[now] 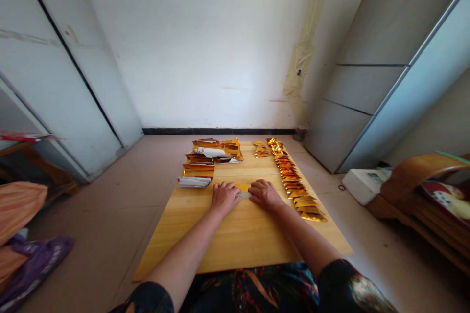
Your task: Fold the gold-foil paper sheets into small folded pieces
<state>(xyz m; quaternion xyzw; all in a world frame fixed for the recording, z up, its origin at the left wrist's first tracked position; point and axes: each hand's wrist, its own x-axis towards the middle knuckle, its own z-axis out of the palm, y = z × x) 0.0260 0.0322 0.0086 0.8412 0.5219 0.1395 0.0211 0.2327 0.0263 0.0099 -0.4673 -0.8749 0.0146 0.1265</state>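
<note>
Both my hands rest on a light wooden board (235, 234) that lies on the floor. Between them is a small piece of gold foil paper (243, 188) with a white strip (244, 195) along its near side. My left hand (224, 198) and my right hand (262, 194) press on its two ends, and their fingers hide part of it. To the right of my right hand, a long row of folded gold foil pieces (292, 178) runs up the board. Stacks of gold foil sheets (216, 149) and rolled white paper (194, 182) lie at the far left of the board.
Tiled floor surrounds the board, with a white wall behind it. Pale cabinet doors (382, 78) stand to the right, near a white device (363, 185) and a curved wooden chair (414, 195). Orange cloth (18, 210) and a purple bag (36, 264) lie at left.
</note>
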